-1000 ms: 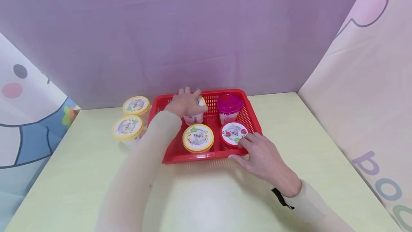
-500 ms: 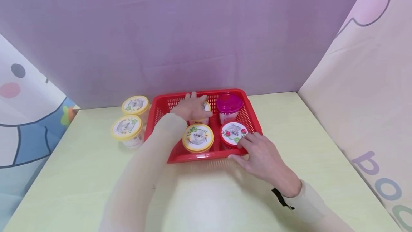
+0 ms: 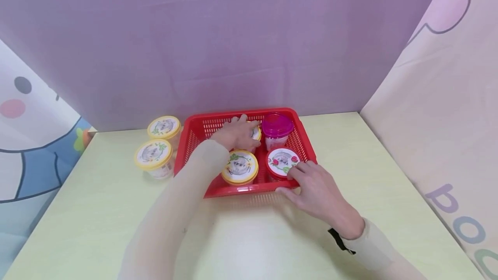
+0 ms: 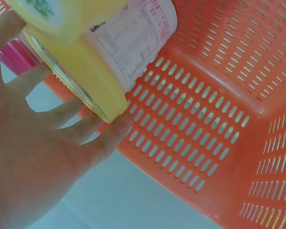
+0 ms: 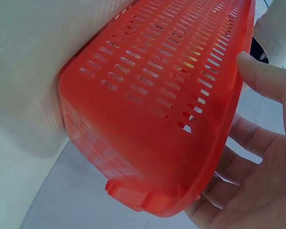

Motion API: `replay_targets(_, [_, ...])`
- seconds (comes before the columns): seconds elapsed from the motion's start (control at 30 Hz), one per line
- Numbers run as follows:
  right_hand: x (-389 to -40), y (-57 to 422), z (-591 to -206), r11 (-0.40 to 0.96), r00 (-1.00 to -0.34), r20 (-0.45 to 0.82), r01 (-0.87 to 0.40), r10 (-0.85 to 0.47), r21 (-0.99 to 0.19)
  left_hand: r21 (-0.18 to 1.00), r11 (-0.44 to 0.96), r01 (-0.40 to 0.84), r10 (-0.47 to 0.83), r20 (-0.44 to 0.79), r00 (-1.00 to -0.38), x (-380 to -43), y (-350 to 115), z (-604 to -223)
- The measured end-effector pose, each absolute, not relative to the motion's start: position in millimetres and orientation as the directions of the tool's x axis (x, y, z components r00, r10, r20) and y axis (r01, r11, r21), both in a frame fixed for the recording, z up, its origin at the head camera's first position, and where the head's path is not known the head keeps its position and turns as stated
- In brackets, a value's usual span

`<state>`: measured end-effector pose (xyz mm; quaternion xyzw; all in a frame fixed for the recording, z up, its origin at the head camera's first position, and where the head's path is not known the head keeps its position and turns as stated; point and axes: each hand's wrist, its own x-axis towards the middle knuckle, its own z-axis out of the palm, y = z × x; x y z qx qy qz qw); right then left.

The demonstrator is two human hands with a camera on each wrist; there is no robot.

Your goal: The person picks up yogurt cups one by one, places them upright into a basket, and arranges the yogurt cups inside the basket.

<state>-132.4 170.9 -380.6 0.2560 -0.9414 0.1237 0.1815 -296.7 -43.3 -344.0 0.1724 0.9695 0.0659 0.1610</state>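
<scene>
My left hand (image 3: 235,135) reaches into the red plastic basket (image 3: 221,192) and grips a tub (image 4: 136,40) with a yellow lid from above, fingers spread round the lid's edge. That tub stands in the back row, partly hidden by the hand. In front of it sits another yellow-lidded tub (image 3: 239,167). To the right are a tub with a magenta lid (image 3: 277,125) at the back and a red-lidded tub (image 3: 281,161) with strawberries on its label. My right hand (image 3: 319,191) holds the basket's front right rim, thumb outside and fingers over the inside.
Two yellow-lidded tubs (image 3: 154,154) stand on the pale table (image 3: 249,241) left of the basket. A purple backdrop (image 3: 249,46) rises behind it. Printed cloth panels (image 3: 439,111) border the table on both sides.
My left hand has slid the back yellow-lidded tub to the right, closer to the magenta-lidded one. The right hand and basket have stayed in place.
</scene>
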Motion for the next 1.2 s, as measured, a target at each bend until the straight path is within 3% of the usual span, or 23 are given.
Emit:
replay_targets(0.43, [-134, 171, -379, 0.840, -0.806, 0.392, -0.526, -0.443, -0.132, 0.252, 0.904, 0.345, 0.395, -0.179, -0.901, -287, -46, -334])
replay_targets(0.73, [-133, 171, -378, 0.843, -0.815, 0.374, -0.520, -0.443, -0.137, 0.179, 0.946, 0.269, 0.307, -0.241, -0.921, -289, -47, -330])
replay_targets(1.2, [-132, 171, -380, 0.840, -0.808, 0.391, -0.525, -0.441, -0.139, 0.188, 0.953, 0.239, 0.280, -0.233, -0.931, -271, -86, -313])
